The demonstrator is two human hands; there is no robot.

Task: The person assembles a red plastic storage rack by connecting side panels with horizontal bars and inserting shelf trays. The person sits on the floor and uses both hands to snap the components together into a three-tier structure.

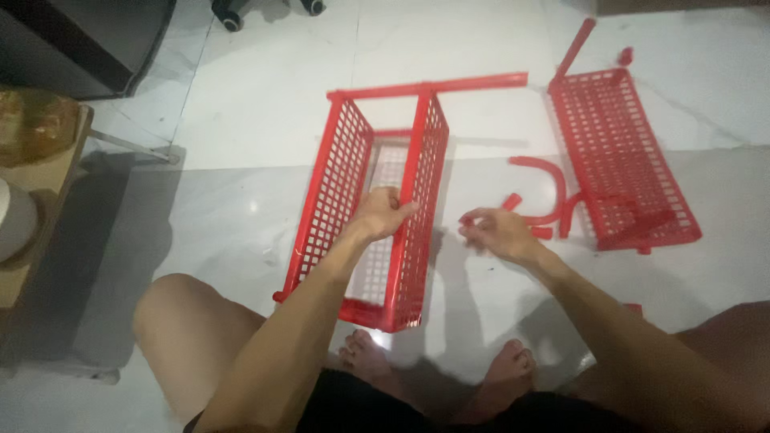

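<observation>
On the white tile floor (241,104), your left hand (383,212) grips the upright red basket (377,200), your right hand (493,232) pinches a small red piece (467,220); loosen and the basket may tip.

We see both our arms bare from the elbows down to the hands, with no sleeves, watch, rings or bands on them. Our left hand (383,213) and right hand (495,233) wear no gloves. Our knees and lower legs are bare too. Our feet (505,377) are bare, without socks or shoes, and the toes show plainly. At the bottom edge we wear dark, near-black shorts (353,409), plain cloth with no pattern or marking that we can make out.
</observation>
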